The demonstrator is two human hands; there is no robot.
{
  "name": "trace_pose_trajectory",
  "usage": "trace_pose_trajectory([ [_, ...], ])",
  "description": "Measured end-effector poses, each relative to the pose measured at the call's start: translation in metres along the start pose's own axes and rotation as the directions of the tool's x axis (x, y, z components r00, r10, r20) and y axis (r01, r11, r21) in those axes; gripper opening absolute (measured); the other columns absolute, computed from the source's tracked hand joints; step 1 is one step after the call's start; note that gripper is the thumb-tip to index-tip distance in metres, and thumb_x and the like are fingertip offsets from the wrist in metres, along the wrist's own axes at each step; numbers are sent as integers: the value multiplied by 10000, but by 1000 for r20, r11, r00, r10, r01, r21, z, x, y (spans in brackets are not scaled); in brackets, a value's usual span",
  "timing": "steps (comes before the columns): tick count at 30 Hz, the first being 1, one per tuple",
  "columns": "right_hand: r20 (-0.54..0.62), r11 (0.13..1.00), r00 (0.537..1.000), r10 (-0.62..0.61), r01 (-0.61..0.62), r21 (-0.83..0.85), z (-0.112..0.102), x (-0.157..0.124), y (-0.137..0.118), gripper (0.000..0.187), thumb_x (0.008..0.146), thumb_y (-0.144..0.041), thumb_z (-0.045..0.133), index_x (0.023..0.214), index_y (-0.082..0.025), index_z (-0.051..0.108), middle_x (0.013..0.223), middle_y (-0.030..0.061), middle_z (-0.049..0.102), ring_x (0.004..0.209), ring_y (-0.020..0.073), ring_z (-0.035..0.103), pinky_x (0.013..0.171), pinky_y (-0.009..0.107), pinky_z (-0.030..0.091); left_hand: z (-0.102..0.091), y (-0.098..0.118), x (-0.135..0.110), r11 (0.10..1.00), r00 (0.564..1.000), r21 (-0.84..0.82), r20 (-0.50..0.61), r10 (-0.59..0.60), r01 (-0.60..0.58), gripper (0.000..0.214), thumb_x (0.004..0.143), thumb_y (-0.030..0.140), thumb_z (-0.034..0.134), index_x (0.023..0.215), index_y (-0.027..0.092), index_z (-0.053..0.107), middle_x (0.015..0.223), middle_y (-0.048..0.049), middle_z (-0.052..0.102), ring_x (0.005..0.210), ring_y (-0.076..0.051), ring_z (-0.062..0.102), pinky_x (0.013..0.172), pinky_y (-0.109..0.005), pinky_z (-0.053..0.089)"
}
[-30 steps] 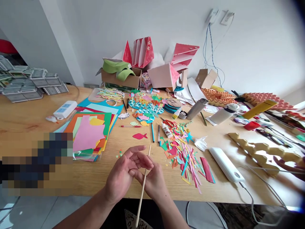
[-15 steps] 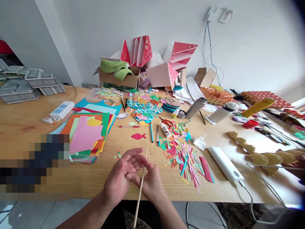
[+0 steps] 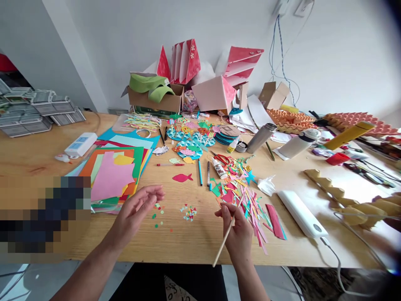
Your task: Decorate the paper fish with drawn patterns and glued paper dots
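My right hand (image 3: 238,232) is closed around a thin wooden stick (image 3: 223,246), which slants from lower left up toward the heap of paper scraps. My left hand (image 3: 134,213) is raised above the table, palm turned inward, its fingers stretched out and holding nothing. Between the two hands lies a small pile of tiny coloured paper bits (image 3: 188,212). Several small paper dots (image 3: 157,217) are scattered just right of my left hand. Beyond them, a red paper fish (image 3: 182,178) lies flat, with a blue pen (image 3: 200,172) to its right.
Coloured paper sheets (image 3: 112,175) are stacked at left. Paper strips and scraps (image 3: 250,209) spread at right, near a glue bottle (image 3: 218,168), red scissors (image 3: 222,158) and a white power bank (image 3: 302,214). Decorated blue paper plates (image 3: 188,151) stand farther back. Another person's hand shows at the right edge.
My hands have moved apart, the left one leftward and the right one rightward with the stick. The tiny paper bits on the table between them now show.
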State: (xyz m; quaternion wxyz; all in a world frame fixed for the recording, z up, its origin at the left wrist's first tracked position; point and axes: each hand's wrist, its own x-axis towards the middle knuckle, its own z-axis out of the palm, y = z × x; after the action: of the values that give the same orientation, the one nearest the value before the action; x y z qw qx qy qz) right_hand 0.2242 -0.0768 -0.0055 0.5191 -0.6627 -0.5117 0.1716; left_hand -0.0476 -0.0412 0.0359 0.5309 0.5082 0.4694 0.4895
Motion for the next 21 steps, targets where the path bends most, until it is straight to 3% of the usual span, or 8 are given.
trace_pose_trajectory([
  [3, -3, 995, 996, -89, 89, -43, 3, -11, 18, 216, 949, -407, 536, 965, -227, 655, 726, 33, 692, 692, 210, 665, 664, 336, 518, -3, -3, 12, 936, 994, 339, 71, 79, -98, 305, 864, 440, 636, 1075, 233, 711, 1098, -85, 716, 1043, -265, 660, 907, -357, 529],
  [6, 11, 981, 984, -176, 176, -81, 7, -17, 30, 168, 959, -337, 534, 969, -220, 654, 724, 24, 682, 689, 198, 649, 667, 330, 516, 2, 0, 27, 699, 953, 648, 221, 208, -303, 243, 872, 343, 606, 1062, 229, 705, 1093, -86, 714, 1086, -280, 630, 977, -420, 488],
  [9, 15, 958, 966, -259, 259, -120, 10, -18, 33, 152, 964, -301, 535, 957, -209, 656, 717, 19, 685, 692, 184, 651, 652, 304, 513, 8, 5, 40, 451, 920, 803, 359, 157, -390, 239, 879, 237, 581, 1087, 197, 691, 1118, -100, 704, 1109, -288, 606, 1002, -470, 467],
  [11, 23, 947, 958, -285, 285, -150, 9, -16, 33, 149, 969, -290, 530, 959, -203, 651, 716, 17, 685, 688, 176, 653, 642, 290, 512, 15, 11, 46, 384, 913, 830, 388, 121, -404, 232, 890, 227, 578, 1087, 179, 690, 1113, -105, 705, 1104, -285, 605, 1001, -460, 464],
  [14, 19, 935, 960, -278, 276, -222, 9, -11, 28, 169, 981, -295, 511, 1027, -192, 636, 755, 31, 696, 690, 179, 657, 630, 290, 509, 31, 19, 46, 504, 908, 768, 408, 92, -396, 258, 937, 302, 528, 1091, 181, 696, 1094, -91, 717, 1086, -254, 622, 979, -379, 462],
  [16, 10, 913, 958, -288, 278, -300, 10, -5, 23, 213, 990, -307, 488, 1097, -179, 619, 801, 56, 708, 726, 200, 660, 650, 316, 511, 43, 21, 38, 684, 871, 648, 490, -39, -334, 327, 960, 430, 487, 1059, 219, 715, 1019, -45, 741, 939, -199, 666, 841, -288, 490],
  [18, 15, 877, 947, -321, 303, -374, 15, 1, 16, 247, 994, -308, 468, 1147, -169, 603, 844, 79, 712, 786, 231, 657, 693, 354, 513, 56, 20, 28, 795, 816, 574, 546, -191, -198, 397, 951, 505, 470, 1088, 225, 716, 866, -16, 746, 764, -168, 664, 669, -246, 467],
  [21, 37, 838, 928, -371, 352, -417, 25, 8, 3, 261, 994, -287, 462, 1199, -173, 577, 860, 82, 713, 833, 255, 640, 733, 388, 508, 69, 9, 15, 788, 827, 604, 500, -258, -120, 319, 865, 461, 589, 936, 186, 734, 763, -24, 724, 693, -173, 629, 590, -241, 411],
])
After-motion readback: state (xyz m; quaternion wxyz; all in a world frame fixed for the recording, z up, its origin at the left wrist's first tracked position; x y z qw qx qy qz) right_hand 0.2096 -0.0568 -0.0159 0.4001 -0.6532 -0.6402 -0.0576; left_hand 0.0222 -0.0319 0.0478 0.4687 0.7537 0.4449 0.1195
